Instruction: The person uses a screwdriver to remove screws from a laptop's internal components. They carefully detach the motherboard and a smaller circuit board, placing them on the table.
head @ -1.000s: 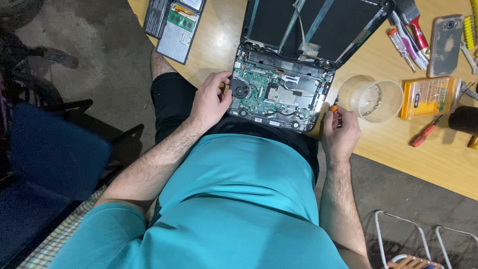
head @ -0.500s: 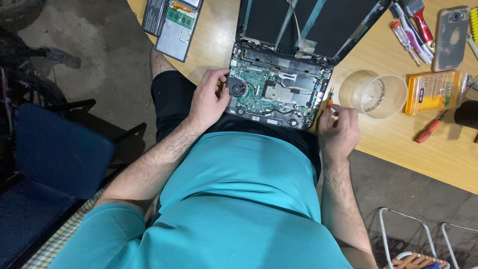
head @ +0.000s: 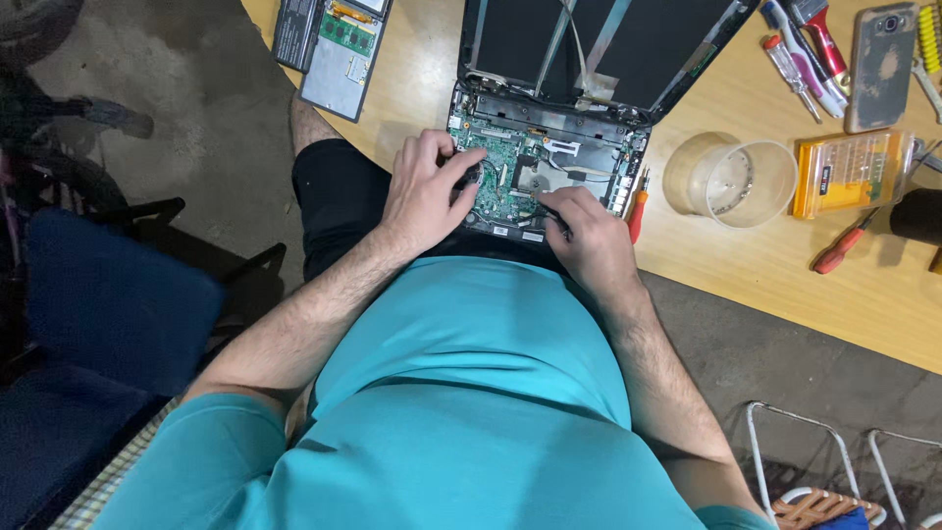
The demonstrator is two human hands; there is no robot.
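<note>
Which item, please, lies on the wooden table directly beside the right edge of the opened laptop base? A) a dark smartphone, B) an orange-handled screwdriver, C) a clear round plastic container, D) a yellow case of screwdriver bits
B: the orange-handled screwdriver lies right against the right edge of the opened laptop base, next to the right hand; the clear round plastic container sits farther right.

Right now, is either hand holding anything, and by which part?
Neither clearly grips anything. The left hand rests its fingers on the opened laptop's circuit board; the right hand presses on the board's near edge. An orange-handled screwdriver lies loose beside it.
</note>
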